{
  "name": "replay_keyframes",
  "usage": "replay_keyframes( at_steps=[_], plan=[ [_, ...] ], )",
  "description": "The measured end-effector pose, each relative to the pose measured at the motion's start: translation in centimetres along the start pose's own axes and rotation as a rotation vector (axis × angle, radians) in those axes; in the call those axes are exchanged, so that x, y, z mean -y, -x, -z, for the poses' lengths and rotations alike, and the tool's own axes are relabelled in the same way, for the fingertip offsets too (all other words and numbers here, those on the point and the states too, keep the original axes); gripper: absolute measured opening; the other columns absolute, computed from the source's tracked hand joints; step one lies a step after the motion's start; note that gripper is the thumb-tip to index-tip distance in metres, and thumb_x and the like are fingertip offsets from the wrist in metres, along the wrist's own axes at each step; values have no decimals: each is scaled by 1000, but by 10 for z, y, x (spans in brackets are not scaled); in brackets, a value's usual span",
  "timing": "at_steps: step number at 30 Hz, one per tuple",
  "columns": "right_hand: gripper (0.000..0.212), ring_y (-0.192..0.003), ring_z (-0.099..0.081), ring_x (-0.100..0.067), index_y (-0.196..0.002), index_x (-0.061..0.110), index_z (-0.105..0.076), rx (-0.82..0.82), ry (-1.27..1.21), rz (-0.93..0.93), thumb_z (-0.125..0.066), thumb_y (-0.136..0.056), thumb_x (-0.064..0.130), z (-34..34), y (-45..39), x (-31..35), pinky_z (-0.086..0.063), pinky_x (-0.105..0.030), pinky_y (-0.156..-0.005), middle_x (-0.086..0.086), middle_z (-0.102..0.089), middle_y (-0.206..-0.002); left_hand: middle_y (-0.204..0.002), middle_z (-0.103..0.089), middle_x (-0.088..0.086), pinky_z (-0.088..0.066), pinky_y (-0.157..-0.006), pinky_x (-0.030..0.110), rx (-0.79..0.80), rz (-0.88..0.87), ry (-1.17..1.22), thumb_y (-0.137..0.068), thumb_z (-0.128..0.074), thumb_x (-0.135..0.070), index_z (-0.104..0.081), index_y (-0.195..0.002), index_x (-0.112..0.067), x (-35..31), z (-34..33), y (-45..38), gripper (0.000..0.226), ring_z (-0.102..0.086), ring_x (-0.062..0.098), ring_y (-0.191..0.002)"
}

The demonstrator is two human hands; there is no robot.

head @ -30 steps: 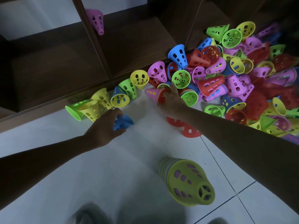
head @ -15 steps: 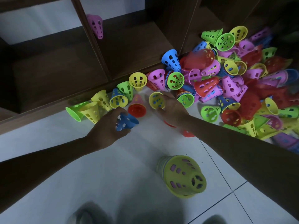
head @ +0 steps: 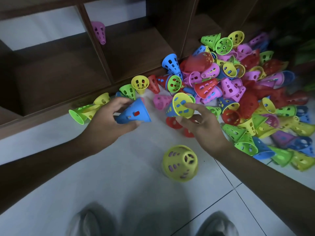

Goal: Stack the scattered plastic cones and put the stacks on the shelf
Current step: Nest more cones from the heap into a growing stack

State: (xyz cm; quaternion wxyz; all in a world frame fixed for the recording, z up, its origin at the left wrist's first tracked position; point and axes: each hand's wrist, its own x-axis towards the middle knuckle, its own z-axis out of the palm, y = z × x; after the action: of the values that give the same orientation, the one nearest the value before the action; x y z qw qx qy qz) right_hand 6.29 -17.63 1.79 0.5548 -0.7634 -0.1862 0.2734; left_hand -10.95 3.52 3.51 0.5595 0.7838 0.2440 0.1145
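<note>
Blue cone (head: 132, 112) in left grip (head: 109, 120)

Pale tiled floor (head: 119, 167), dark grout lines toward lower right. Landmark: upright stack of cones, yellow outermost (head: 180, 163), standing alone on bare tile. Beyond it and to its right, large loose heap of perforated cones (head: 247, 92), mixed red, pink, blue, green, yellow, most lying on their sides. Beyond it to the left, small cluster of green and yellow cones (head: 87, 110) against the shelf base. Behind both, dark wooden shelf (head: 136, 48); one pink cone (head: 99, 32) in a compartment
</note>
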Motion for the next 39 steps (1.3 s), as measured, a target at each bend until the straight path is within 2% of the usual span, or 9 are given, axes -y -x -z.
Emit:
replay_keyframes(
  at_steps=[5,9,12,17,20,26,32,36,39],
  plan=[
    [38,-67,-59,5,-118,15,-65,-63,-132,36,-78,-85,28,16,27,23,-46,-13,-62,16,-67,-76,-120,-69,-14,-51,-90,19,38,-88,44,-74,-71,-48,-61,-121,-38,-46,-2,26,49,-65,6,-112],
    [58,-87,-64,-18,-110,16,-64,-112,-206,42,-80,-73,58,23,44,41,-52,-53,-97,-19,-73,-104,-120,-64,-6,-52,-89,19,95,-225,-60,-79,-76,-37,-62,-125,-31,-86,-4,42,49,-65,11,-107],
    [65,-90,-63,-26,-102,18,-59,-163,-296,61,-87,-62,60,31,51,47,-46,-66,-97,-16,-68,-100,-116,-60,-5,-52,-86,16,145,-333,-118,-75,-81,-34,-64,-125,-23,-116,-4,52,54,-64,13,-107],
    [51,-92,-70,-23,-116,17,-47,-198,-410,61,-82,-79,27,42,66,53,-57,-42,-79,-22,-59,-116,-107,-66,-4,-57,-85,31,247,-338,-120,-67,-84,-39,-61,-116,-25,-138,-13,68,55,-68,23,-97],
    [57,-107,-69,-37,-120,19,-50,-205,-404,72,-85,-78,33,48,78,57,-58,-47,-85,-24,-63,-124,-102,-66,-9,-53,-81,38,260,-395,-329,-66,-86,-37,-64,-109,-30,-135,-27,75,49,-64,20,-90],
    [51,-77,-66,-11,-117,12,-62,-189,-186,57,-83,-78,38,56,106,75,-51,-19,-69,0,-74,-94,-94,-45,-39,-34,-75,4,312,-377,-429,-69,-88,-21,-66,-110,-26,-111,-59,75,47,-48,-15,-90],
    [42,-71,-69,-6,-109,14,-69,-35,-97,160,-82,-70,22,63,126,106,-51,-14,-64,5,-75,-87,-111,-59,-21,-42,-89,15,261,-273,-393,-71,-83,-36,-62,-119,-31,-78,-74,75,53,-53,3,-106],
    [50,-97,-67,-5,-114,38,-71,91,344,298,-88,-68,35,79,138,130,-50,-15,-83,17,-72,-105,-117,-55,-27,-35,-97,9,222,-268,-377,-67,-83,-46,-60,-121,-34,-63,-83,75,60,-45,-4,-115],
    [54,-103,-55,-1,-118,41,-68,171,718,455,-90,-69,35,80,141,142,-40,-8,-87,18,-63,-109,-113,-65,-29,-47,-88,11,300,-157,-163,-68,-93,-20,-61,-115,-34,-61,-90,76,59,-59,-6,-109]
  ],
)
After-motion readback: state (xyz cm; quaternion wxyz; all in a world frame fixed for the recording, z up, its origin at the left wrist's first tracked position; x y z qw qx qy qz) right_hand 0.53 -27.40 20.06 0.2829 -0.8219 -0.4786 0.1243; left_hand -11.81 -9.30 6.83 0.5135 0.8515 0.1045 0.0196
